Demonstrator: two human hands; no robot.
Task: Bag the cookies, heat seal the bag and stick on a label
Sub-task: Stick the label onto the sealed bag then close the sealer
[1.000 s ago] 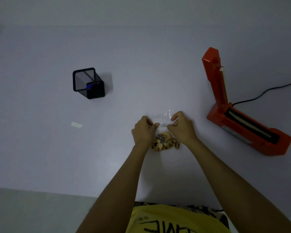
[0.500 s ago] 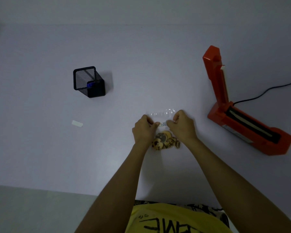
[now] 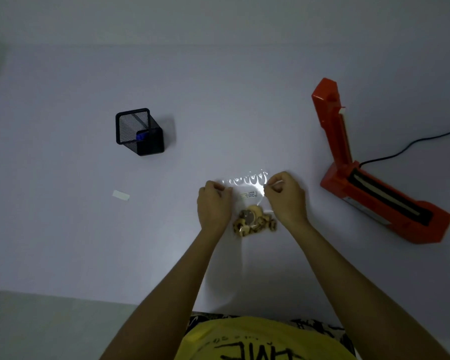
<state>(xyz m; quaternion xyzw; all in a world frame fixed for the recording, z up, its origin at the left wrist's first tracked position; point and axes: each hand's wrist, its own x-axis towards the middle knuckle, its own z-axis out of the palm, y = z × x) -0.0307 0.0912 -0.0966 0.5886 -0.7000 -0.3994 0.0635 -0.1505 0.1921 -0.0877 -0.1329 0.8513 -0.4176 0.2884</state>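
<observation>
We pinch the bag [image 3: 247, 188] with both hands' fingers, left hand [image 3: 213, 201] at nine o'clock, right hand [image 3: 286, 197] at three; the label [image 3: 247, 195] should be pressed flat.

We see a clear bag [image 3: 247, 185] with a glossy crinkled top edge, holding tan cookies [image 3: 253, 221] flecked with dark brown. Its small label [image 3: 248, 195] is pale with dark print. The heat sealer [image 3: 390, 203] is orange-red with a black strip and black cord [image 3: 411, 148]. The mesh pen holder [image 3: 138, 131] is black, with something blue inside. The table [image 3: 63, 229] is white, and the shirt [image 3: 260, 339] is yellow with black lettering.
</observation>
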